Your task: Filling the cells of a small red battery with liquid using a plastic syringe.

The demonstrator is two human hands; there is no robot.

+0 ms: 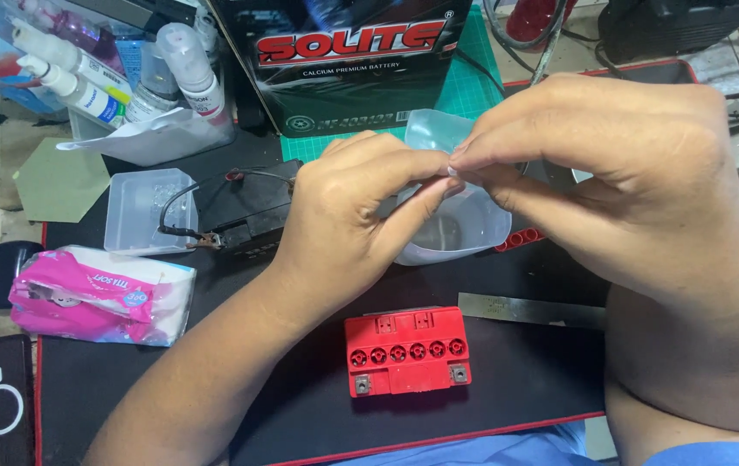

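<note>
Head view, hands (464,173) hiding pinched item, cup (456,224) half-covered

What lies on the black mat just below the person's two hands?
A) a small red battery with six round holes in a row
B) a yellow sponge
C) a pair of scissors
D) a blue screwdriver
A: a small red battery with a row of six round holes sits on the black mat, below the left hand and right hand.

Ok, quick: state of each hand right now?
Left hand: fingers pinched on something tiny; cannot tell what.
Right hand: pinched at the same spot.
</note>
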